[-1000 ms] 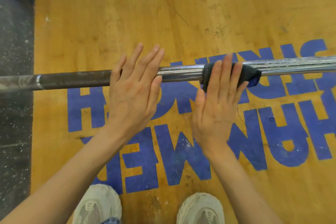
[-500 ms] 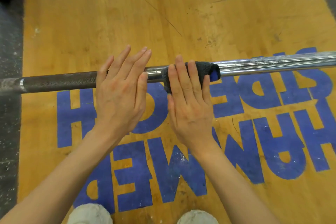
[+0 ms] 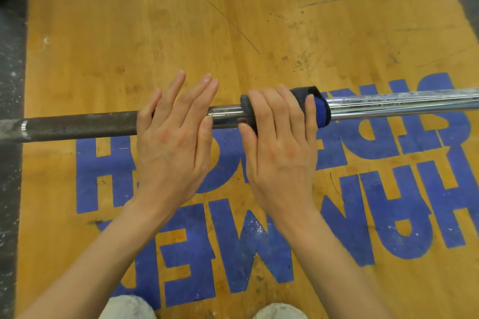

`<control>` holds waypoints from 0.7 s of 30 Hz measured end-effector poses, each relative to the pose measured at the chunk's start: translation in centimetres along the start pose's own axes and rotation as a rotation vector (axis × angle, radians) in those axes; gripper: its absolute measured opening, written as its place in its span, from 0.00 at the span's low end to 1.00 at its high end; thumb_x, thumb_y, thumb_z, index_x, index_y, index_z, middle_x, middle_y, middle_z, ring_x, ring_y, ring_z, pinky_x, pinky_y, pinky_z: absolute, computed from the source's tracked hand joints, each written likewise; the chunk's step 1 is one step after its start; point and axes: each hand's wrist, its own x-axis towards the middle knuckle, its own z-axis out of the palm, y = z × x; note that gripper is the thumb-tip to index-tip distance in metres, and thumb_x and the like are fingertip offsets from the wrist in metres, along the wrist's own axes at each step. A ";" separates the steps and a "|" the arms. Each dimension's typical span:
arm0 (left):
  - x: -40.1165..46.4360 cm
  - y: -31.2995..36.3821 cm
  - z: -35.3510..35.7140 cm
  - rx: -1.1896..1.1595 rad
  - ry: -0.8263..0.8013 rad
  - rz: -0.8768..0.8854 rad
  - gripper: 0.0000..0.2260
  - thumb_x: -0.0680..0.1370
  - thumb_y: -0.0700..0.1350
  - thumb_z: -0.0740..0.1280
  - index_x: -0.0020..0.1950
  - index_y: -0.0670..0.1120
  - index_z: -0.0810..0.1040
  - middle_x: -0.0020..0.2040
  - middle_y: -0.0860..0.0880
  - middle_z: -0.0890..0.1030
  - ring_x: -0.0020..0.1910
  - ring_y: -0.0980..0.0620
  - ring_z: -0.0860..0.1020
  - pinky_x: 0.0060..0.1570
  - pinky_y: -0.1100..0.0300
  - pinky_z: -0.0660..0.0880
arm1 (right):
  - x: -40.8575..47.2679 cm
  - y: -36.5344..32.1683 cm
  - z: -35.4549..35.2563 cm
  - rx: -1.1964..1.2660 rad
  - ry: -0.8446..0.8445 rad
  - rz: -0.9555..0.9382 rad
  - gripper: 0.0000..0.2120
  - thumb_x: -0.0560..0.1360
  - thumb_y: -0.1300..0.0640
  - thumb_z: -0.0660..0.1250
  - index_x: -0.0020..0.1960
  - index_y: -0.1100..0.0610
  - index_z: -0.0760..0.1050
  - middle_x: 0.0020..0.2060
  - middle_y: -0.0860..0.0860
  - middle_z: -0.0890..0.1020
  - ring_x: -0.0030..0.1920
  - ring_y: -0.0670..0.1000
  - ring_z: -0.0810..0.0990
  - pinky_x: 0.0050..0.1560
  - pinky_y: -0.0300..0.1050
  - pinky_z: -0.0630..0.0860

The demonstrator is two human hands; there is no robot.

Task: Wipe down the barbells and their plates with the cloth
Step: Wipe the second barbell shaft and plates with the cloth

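A barbell (image 3: 388, 103) lies across the view above a wooden platform, dark and knurled on the left and shiny chrome on the right. A dark cloth with a blue inner side (image 3: 321, 111) is wrapped round the chrome part. My right hand (image 3: 280, 142) grips the cloth, fingers curled over the top of the bar and thumb below. My left hand (image 3: 173, 137) rests flat on the bar just left of it, fingers straight and pointing away from me. No plates are in view.
The wooden platform (image 3: 155, 21) carries large blue painted letters under the bar. Black rubber flooring (image 3: 10, 163) runs along the left edge. The toes of my two pale shoes (image 3: 127, 308) show at the bottom edge.
My right hand slid the cloth leftward along the bar, close to my left hand. Its fingers, straight before, now curl over the cloth. The left hand stayed flat on the bar.
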 end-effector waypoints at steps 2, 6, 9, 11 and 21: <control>-0.4 0.2 -0.1 -0.007 0.000 -0.001 0.20 0.86 0.44 0.51 0.77 0.46 0.69 0.76 0.52 0.70 0.79 0.48 0.62 0.75 0.53 0.54 | 2.0 -0.3 0.6 -0.028 0.024 0.026 0.17 0.85 0.53 0.57 0.45 0.58 0.79 0.40 0.54 0.82 0.44 0.57 0.79 0.61 0.53 0.71; -1.1 0.5 -0.3 -0.018 -0.011 0.009 0.21 0.85 0.45 0.50 0.78 0.46 0.68 0.76 0.52 0.69 0.79 0.48 0.61 0.74 0.52 0.54 | 5.4 -0.6 0.2 -0.072 0.066 0.063 0.22 0.76 0.59 0.70 0.30 0.53 0.60 0.21 0.54 0.71 0.26 0.54 0.60 0.33 0.46 0.60; -1.8 0.5 -0.5 -0.007 -0.022 0.006 0.22 0.85 0.45 0.49 0.78 0.46 0.67 0.77 0.52 0.68 0.80 0.47 0.60 0.75 0.51 0.54 | -0.3 -0.8 -0.5 0.023 -0.004 0.066 0.15 0.86 0.53 0.56 0.51 0.57 0.80 0.48 0.53 0.83 0.52 0.57 0.80 0.67 0.52 0.69; -2.2 0.8 -0.6 -0.002 -0.029 0.000 0.22 0.85 0.45 0.49 0.78 0.46 0.67 0.78 0.52 0.67 0.80 0.47 0.59 0.75 0.51 0.53 | -2.6 -1.4 -1.3 0.060 -0.054 0.093 0.20 0.86 0.52 0.52 0.69 0.60 0.75 0.67 0.54 0.77 0.72 0.57 0.71 0.80 0.55 0.53; -4.0 1.5 -1.5 -0.021 -0.080 -0.006 0.22 0.85 0.45 0.51 0.79 0.46 0.65 0.79 0.52 0.66 0.80 0.49 0.57 0.76 0.53 0.51 | -3.2 -1.7 -2.3 0.056 -0.087 0.088 0.21 0.86 0.52 0.51 0.67 0.61 0.76 0.64 0.55 0.79 0.70 0.58 0.73 0.78 0.55 0.56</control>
